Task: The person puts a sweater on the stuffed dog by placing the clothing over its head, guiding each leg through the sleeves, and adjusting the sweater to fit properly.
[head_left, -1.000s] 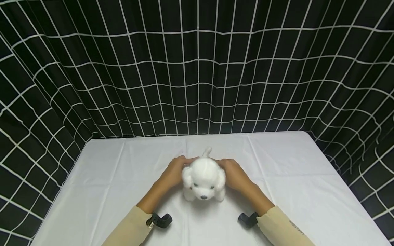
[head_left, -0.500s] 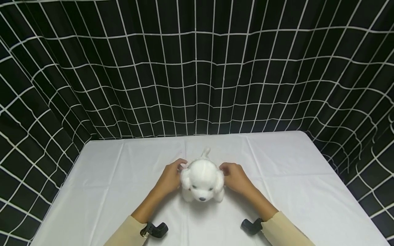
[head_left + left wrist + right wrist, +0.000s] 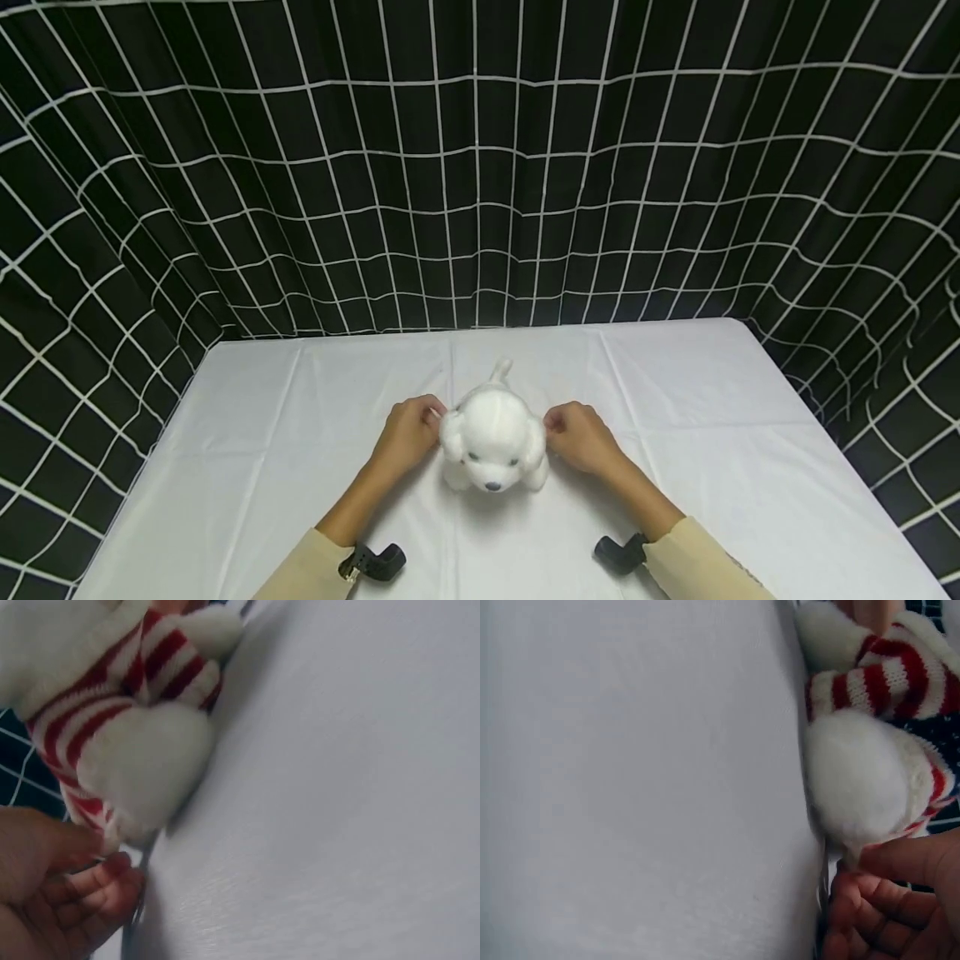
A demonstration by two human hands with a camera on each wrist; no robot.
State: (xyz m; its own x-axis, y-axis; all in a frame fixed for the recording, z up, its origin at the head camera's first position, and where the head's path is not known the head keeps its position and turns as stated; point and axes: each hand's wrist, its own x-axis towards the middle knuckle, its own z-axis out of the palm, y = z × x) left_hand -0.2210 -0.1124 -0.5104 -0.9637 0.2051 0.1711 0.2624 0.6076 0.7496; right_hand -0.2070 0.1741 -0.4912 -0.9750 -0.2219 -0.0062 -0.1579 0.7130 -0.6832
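A white plush dog point(image 3: 495, 433) stands in the middle of the table with its face towards me and its tail raised. In both wrist views it wears a knitted sweater point(image 3: 915, 675) with red and white stripes and a dark blue part. My left hand point(image 3: 408, 429) is at the dog's left side in the head view, where thumb and fingers pinch the sweater's hem beside a hind leg point(image 3: 157, 765). On the opposite side my right hand point(image 3: 581, 437) pinches the hem near the other hind leg point(image 3: 855, 772). The head hides most of the sweater from above.
A white cloth point(image 3: 300, 467) with fold creases covers the table. Black curtains point(image 3: 480, 167) with a white grid stand behind it and at both sides. Dark camera mounts point(image 3: 382, 562) sit at the wrists, below beige sleeves point(image 3: 311, 567).
Both hands have come down from the dog's back, the left one outward to the left, the right one outward to the right. The dog has stayed nearly in place.
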